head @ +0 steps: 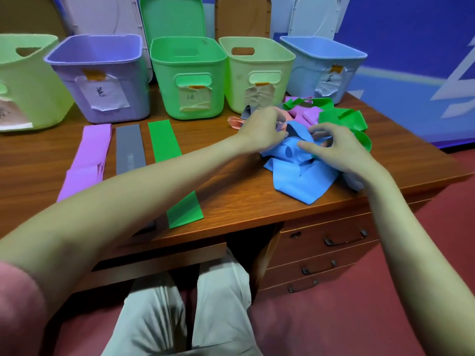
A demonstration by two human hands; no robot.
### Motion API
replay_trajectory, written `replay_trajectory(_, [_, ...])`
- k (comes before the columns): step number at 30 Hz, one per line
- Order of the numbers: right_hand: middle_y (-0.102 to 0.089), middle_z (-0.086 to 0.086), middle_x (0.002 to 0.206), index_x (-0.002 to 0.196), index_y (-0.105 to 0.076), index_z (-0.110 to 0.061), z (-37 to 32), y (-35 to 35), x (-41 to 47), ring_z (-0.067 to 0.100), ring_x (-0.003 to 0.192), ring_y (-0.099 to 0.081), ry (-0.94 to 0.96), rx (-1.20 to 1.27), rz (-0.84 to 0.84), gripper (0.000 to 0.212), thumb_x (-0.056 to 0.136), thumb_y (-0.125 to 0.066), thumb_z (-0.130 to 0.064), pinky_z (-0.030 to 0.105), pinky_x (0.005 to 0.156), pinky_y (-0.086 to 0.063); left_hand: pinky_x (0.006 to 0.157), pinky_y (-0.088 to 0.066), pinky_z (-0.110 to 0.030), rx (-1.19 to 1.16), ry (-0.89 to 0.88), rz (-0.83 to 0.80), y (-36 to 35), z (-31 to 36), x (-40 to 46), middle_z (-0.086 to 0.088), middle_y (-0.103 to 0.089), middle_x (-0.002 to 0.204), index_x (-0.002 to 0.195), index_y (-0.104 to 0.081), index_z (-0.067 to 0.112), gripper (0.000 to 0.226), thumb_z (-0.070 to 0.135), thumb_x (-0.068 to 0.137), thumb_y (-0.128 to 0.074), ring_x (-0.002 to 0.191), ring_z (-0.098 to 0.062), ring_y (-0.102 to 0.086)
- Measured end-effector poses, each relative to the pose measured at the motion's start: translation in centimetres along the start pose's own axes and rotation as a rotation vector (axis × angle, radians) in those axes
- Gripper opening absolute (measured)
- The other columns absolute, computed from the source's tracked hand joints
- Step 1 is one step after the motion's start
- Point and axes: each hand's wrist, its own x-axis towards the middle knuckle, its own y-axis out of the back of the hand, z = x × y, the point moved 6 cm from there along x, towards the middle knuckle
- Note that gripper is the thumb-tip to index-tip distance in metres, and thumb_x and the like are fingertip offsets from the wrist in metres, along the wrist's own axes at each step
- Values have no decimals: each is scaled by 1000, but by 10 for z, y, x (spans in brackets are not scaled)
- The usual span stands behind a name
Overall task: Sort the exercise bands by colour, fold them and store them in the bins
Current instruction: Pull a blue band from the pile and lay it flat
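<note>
Head cam: blue band (298, 176) under fingers (312, 147).

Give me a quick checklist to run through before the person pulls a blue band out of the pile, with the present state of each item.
1. Both hands on the pile: ok. Left hand and right hand are on the tangled pile.
2. Blue band gripped: cannot tell; fingers touch it, the pinch is unclear.
3. Blue band free of the others: not ok; it is tangled with green and purple bands.
4. Blue bin open: ok.
5. Free desk space for a blue row: ok, beside the flat green band.
</note>
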Motion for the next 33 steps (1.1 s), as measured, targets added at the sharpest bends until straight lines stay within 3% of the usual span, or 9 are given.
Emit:
replay_trajectory(3, [-62,4,105,118,-60,-16,4,6,0,3,76,-52,30,12,0,45,78,-74,-34,10,71,-40,68,-45,-26,-82,11,86,2,-1,-1,-6,-73,85,92,-76,13,28,6,78,-52,83,-21,-65])
replay_trajectory(6, [-56,0,126,124,-56,-29,16,10,-1,25,116,-49,51,-180,-15,54,75,-72,-47,39,100,-36,66,-54,-29,-228,30,157,9,0,-4,-1,-74,78,90,-76,17,35,10,73,-47,75,-18,-68])
replay_trajectory(9, [-55,-7,131,126,-55,-30,23,13,-5,20,128,-44,49,-192,-60,51,80,-67,-48,43,109,-28,67,-57,-39,-306,29,189,20,3,-7,-3,-73,75,92,-75,14,32,7,76,-48,70,-19,-68])
replay_trajectory(15, [-65,-19,86,94,-67,-36,17,25,-11,8,100,-61,121,-17,56,19,80,-68,-23,50,102,-38,53,-53,-30,-368,52,223,41,0,-17,-7,-73,78,101,-72,13,36,3,78,-47,65,-22,-68])
replay_trajectory(19, [-69,-3,89,82,-68,-25,2,32,-15,10,95,-61,170,58,141,16,80,-69,-9,28,91,-42,48,-48,-24,-489,114,224,50,-6,-26,1,-72,78,100,-70,13,33,1,79,-47,66,-12,-70])
replay_trajectory(22, [-69,6,94,88,-67,-10,-11,35,-13,13,95,-62,228,180,219,10,80,-62,-7,25,90,-46,59,-55,-31,-543,141,215,56,-12,-36,7,-69,80,98,-69,19,34,1,81,-46,64,-9,-67])
replay_trajectory(25, [-68,7,92,90,-63,-6,-28,33,-12,6,87,-62,284,286,254,12,81,-57,-2,19,84,-48,68,-58,-35,-614,192,160,55,-13,-48,-1,-68,84,106,-67,9,30,0,85,-48,70,-14,-63])
replay_trajectory(29, [-61,-14,83,90,-59,-15,-60,31,-12,-1,77,-58,393,338,337,14,85,-57,-1,16,71,-44,76,-58,-32,-986,373,56,46,-13,-60,-20,-67,98,107,-60,-1,21,-4,88,-50,81,-26,-66])
replay_trajectory(33, [-59,-14,76,84,-60,-18,-86,30,-6,6,71,-54,437,291,341,7,83,-63,-12,25,68,-45,75,-57,-25,-1345,509,35,54,-18,-62,-23,-67,97,96,-60,-4,13,-4,86,-52,78,-24,-65])
